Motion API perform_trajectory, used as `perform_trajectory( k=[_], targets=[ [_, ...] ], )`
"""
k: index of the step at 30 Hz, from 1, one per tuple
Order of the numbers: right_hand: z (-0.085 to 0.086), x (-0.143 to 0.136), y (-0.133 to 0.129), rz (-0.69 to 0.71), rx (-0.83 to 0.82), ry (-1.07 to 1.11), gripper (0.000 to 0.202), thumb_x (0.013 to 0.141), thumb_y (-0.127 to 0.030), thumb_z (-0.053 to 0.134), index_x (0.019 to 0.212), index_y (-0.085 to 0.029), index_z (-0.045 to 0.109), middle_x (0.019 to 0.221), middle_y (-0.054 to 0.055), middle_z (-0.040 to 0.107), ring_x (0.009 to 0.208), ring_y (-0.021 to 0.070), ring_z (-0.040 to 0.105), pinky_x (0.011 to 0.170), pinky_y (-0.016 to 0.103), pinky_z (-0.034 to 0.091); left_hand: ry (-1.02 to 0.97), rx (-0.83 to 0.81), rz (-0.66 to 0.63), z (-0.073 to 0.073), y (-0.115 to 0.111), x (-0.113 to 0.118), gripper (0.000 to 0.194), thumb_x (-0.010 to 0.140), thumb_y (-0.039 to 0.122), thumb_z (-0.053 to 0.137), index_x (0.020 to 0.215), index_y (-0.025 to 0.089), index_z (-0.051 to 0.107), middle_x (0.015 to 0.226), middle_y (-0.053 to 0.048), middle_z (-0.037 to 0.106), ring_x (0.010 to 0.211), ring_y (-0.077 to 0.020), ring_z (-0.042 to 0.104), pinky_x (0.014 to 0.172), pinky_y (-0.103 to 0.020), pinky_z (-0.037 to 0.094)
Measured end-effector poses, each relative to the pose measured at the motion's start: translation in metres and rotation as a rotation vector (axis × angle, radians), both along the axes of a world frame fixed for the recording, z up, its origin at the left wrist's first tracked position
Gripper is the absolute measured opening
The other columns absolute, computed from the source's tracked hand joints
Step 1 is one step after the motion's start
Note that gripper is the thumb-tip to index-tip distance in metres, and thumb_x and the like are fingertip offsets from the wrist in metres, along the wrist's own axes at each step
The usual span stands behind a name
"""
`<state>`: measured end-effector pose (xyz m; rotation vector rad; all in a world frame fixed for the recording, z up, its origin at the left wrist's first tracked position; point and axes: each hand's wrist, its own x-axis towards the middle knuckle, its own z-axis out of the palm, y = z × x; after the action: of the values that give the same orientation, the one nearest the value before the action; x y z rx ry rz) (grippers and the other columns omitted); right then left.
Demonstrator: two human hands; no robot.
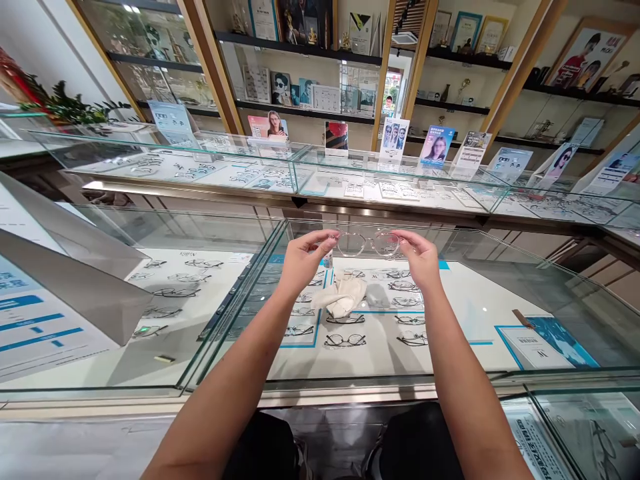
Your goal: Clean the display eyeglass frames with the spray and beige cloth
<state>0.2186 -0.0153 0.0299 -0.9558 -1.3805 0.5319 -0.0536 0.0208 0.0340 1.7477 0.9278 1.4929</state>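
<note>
A pair of thin-rimmed eyeglasses [369,244] is held up above the glass counter, level between both hands. My left hand [307,259] pinches one end of the frame with thumb and fingers. At the other end, my right hand [419,257] grips it the same way. Below the glasses, a crumpled cream cloth [345,293] lies on the counter's glass top. A small bottle [327,260] stands by my left fingertips, partly hidden. Rows of eyeglasses [345,341] show through the glass under my arms.
Folded card signs [55,313] stand on the counter at the left. A second glass display case [320,180] runs across behind, with several upright cards [395,138] on it. Shelves [300,48] line the back wall. Blue-edged cards [547,343] lie at the right.
</note>
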Motion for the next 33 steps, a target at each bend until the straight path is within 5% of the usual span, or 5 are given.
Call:
perform_trajectory(
  k=[6,10,19,24,33],
  targets=[
    [0.006,-0.016,-0.015,-0.091,0.078,-0.153,0.027,0.096,-0.049,0.064,0.104,-0.030,0.082,0.087,0.003,0.077,0.091,0.0234,0.065,0.093,0.043,0.050,-0.118,0.037,0.054,0.001,0.002,-0.004,0.038,0.088,0.055,0.073,0.102,0.020,0.080,0.095,-0.009,0.080,0.089,-0.0213,0.073,0.082,-0.035,0.057],
    [0.025,-0.026,-0.037,-0.187,0.181,-0.173,0.025,0.098,-0.045,0.063,0.102,-0.029,0.083,0.088,0.004,0.071,0.085,0.0215,0.063,0.084,0.039,0.052,-0.077,0.130,0.145,0.020,-0.020,-0.005,0.036,0.094,0.053,0.067,0.101,0.020,0.080,0.086,-0.006,0.078,0.082,-0.0191,0.071,0.076,-0.031,0.054],
    [0.124,-0.024,-0.098,-0.365,0.583,-0.242,0.018,0.097,-0.031,0.068,0.109,-0.029,0.081,0.098,0.004,0.076,0.090,0.0210,0.070,0.081,0.040,0.059,0.343,0.860,0.457,0.123,-0.080,-0.015,0.021,0.102,0.032,0.057,0.099,0.023,0.076,0.089,-0.005,0.078,0.081,-0.0173,0.069,0.074,-0.031,0.050],
    [0.168,-0.023,-0.132,-0.430,0.752,-0.319,0.017,0.097,-0.028,0.068,0.109,-0.031,0.079,0.096,0.002,0.079,0.085,0.0196,0.071,0.078,0.039,0.061,0.291,1.041,0.478,0.167,-0.103,-0.015,0.014,0.098,0.025,0.062,0.105,0.024,0.075,0.104,-0.006,0.075,0.094,-0.0189,0.070,0.082,-0.033,0.055],
    [0.183,-0.028,-0.176,-0.431,0.776,-0.341,0.013,0.097,-0.033,0.068,0.107,-0.030,0.076,0.096,0.002,0.077,0.082,0.0187,0.072,0.075,0.037,0.064,0.114,0.979,0.453,0.179,-0.138,-0.011,0.016,0.097,0.023,0.063,0.109,0.023,0.073,0.099,-0.003,0.077,0.085,-0.0145,0.071,0.072,-0.028,0.056]
  ],
)
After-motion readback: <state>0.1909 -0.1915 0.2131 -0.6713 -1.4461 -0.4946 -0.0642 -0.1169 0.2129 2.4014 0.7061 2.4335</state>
